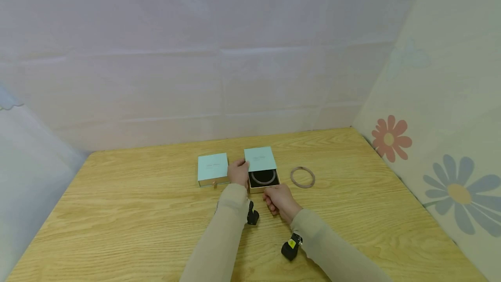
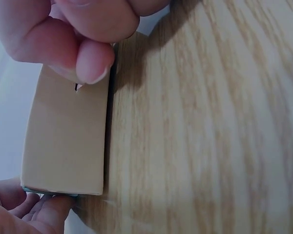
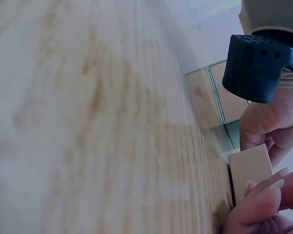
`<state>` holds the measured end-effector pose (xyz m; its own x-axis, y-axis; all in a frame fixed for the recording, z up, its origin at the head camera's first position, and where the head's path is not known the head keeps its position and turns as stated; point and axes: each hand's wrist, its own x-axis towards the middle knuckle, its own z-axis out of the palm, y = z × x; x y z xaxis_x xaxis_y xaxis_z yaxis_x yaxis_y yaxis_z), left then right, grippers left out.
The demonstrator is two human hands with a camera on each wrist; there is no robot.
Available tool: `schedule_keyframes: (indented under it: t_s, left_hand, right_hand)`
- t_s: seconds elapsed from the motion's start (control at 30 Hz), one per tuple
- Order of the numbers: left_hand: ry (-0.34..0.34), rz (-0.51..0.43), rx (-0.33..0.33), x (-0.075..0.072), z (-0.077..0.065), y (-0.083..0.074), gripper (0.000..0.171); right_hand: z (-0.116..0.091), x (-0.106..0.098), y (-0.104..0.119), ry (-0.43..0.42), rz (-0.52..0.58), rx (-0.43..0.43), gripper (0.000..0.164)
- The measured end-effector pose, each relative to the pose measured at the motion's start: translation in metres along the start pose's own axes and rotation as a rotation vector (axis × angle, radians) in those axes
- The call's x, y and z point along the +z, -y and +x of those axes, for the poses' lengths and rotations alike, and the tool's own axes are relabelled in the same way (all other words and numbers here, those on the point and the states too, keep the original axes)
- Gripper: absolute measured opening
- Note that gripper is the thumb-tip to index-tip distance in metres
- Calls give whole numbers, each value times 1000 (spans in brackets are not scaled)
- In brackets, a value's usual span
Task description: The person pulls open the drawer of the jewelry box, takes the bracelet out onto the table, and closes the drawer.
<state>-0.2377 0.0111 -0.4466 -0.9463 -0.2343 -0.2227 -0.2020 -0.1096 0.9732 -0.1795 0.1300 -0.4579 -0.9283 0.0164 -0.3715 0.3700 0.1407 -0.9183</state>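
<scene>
With our left hand (image 1: 238, 172), fingers bent, we are gripping the left side of a pale blue-green, flat card cover (image 1: 260, 158) on the yellow wood-grain table (image 1: 117, 212). With our right hand (image 1: 281, 199), fingers curled, we are pinching at the front of its beige, black-lined card drawer (image 1: 256, 190), which is standing partly out on our side; any tab between those fingertips is hiding from view. A thin grey ring-shaped bangle (image 1: 263, 184) is lying in the drawer, its far part coming close to the cover's edge. A second, mauve-grey bangle (image 1: 303, 187) is lying on the table to the right, and a closed pale blue-green card box (image 1: 213, 167) is sitting to the left. For good handling, we should be anchoring the cover without squashing its walls, guiding the drawer straight so it isn't binding, and going gently so the inner bangle isn't catching.
</scene>
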Motion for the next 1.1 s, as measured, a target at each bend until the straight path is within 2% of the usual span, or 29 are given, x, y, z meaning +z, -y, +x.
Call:
schedule_keyframes:
  t_s: [0.37, 0.7, 1.1]
  left_hand:
    - [8, -13, -23, 0, 3, 1, 34]
    - [-12, 7, 10, 1, -1, -1, 34]
    - [-8, 0, 6, 1, 0, 0, 34]
  right_hand:
    - [-1, 0, 0, 1, 1, 5, 24]
    - [-5, 1, 2, -18, 16, 13, 23]
    - [-7, 1, 0, -11, 14, 4, 24]
